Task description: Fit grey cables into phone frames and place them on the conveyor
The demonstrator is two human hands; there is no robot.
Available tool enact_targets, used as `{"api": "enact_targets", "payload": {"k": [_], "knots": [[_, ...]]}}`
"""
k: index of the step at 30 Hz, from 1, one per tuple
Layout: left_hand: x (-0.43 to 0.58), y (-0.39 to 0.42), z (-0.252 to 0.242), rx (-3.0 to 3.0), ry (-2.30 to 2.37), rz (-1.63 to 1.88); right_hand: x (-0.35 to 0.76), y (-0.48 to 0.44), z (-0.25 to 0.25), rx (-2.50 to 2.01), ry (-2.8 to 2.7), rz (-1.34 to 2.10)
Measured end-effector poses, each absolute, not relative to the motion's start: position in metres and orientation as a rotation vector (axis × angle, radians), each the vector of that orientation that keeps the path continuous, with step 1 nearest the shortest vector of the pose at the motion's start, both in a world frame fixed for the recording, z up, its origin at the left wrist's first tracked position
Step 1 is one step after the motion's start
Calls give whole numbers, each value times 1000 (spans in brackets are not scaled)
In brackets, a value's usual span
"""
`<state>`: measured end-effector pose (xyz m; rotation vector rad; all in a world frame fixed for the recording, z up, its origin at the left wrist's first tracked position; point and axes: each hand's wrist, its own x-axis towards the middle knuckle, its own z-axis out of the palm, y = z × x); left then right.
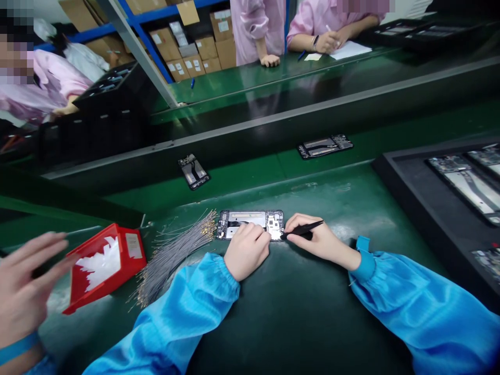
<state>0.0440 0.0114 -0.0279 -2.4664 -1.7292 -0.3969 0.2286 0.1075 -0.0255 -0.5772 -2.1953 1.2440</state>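
Note:
An opened phone body (250, 219) with its circuit board showing lies flat on the green mat in front of me. My left hand (247, 249) rests on its near edge with fingers curled, pressing on the phone. My right hand (316, 240) is closed around black tweezers (302, 229), whose tip points left at the phone's right end. Both my arms wear blue sleeves. A bundle of thin grey wires with gold tips (175, 250) lies fanned out just left of the phone.
A red bin (103, 265) with white pieces sits at left, with another person's open hand (23, 284) beside it. Two more phone bodies (194, 172) (325, 146) lie on the conveyor belt. A black tray (429, 203) of phones stands at right. People in pink work at the far bench.

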Motion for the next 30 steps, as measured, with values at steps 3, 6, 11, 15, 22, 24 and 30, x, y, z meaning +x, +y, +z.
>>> {"api": "enact_targets", "payload": {"k": [3,6,11,15,22,24,30], "knots": [[44,12,-28,-2468,-1732,-390,228,107,-25,-578,-2199,1256],[45,12,-28,-2472,-1732,-387,229,107,-25,-549,-2206,1256],[45,12,-26,-2463,-1726,-391,231,104,-19,-394,-2320,1179],[45,12,-26,-2468,-1733,-380,228,101,-11,-318,-2465,1029],[43,13,-26,-2523,-1783,-452,229,109,-15,-382,-2382,1110],[43,15,-27,-2523,-1800,-483,228,115,-18,-462,-2309,1090],[44,20,-28,-2486,-1901,-543,216,125,-26,-383,-2509,776]]}}
